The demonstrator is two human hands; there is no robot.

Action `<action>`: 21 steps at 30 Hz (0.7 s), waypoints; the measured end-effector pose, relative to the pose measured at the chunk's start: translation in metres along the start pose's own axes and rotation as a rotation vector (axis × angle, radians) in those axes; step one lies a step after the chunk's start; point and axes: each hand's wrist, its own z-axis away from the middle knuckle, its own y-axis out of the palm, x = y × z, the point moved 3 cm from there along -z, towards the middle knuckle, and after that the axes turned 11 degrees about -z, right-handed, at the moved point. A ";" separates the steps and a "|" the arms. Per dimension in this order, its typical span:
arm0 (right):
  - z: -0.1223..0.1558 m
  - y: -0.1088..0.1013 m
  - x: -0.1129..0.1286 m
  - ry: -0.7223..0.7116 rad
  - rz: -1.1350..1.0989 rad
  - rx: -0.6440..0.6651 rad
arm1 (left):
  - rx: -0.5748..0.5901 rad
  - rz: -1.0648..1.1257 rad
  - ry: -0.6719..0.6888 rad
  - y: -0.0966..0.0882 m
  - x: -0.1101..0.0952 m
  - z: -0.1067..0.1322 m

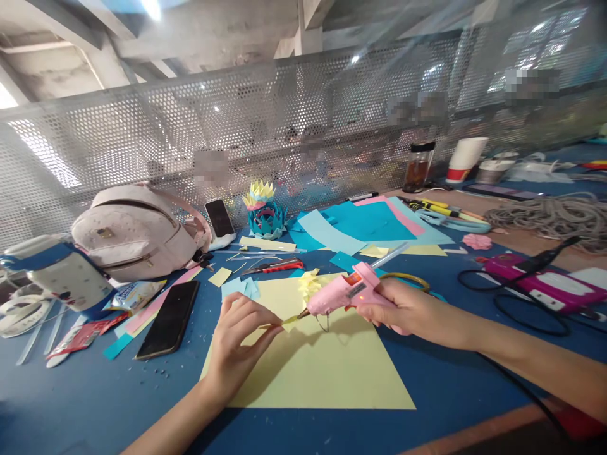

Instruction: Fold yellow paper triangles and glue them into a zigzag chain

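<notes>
My right hand (pixel 396 306) is wrapped round a pink hot glue gun (pixel 348 289) with a clear glue stick (pixel 391 254) sticking out of its back. The gun's nozzle meets, or nearly meets, a small folded yellow paper piece (pixel 290 319). Thumb and fingertips of my left hand (pixel 244 335) pinch that piece. Both hands are above a large pale yellow sheet (pixel 313 373). Just behind the nozzle sits a cluster of folded yellow paper (pixel 309 284). Light blue paper pieces (pixel 241 288) lie at the sheet's far left corner.
Behind are a red utility knife (pixel 279 265), a layered paper crown-like form (pixel 266 218) and blue sheets (pixel 351 224). At left lie a black phone (pixel 168 319), a pink backpack (pixel 135 230) and a tumbler (pixel 71 278). A magenta power strip (pixel 531 281) with black cable is at right.
</notes>
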 end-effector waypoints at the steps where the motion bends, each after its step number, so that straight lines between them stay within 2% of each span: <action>1: 0.001 0.000 0.002 -0.007 0.006 0.011 | -0.002 0.001 0.000 0.000 0.000 0.000; 6: 0.005 -0.004 0.007 -0.044 0.010 0.022 | -0.015 0.007 -0.008 -0.001 -0.001 0.000; 10: 0.007 -0.010 -0.001 -0.004 0.053 -0.064 | -0.023 0.025 -0.011 -0.001 -0.002 -0.001; 16: 0.011 -0.006 -0.008 0.021 -0.034 -0.068 | -0.018 0.033 -0.015 -0.001 -0.001 -0.001; 21: 0.009 -0.007 -0.002 -0.042 -0.022 -0.103 | -0.020 0.021 0.000 -0.001 -0.001 0.000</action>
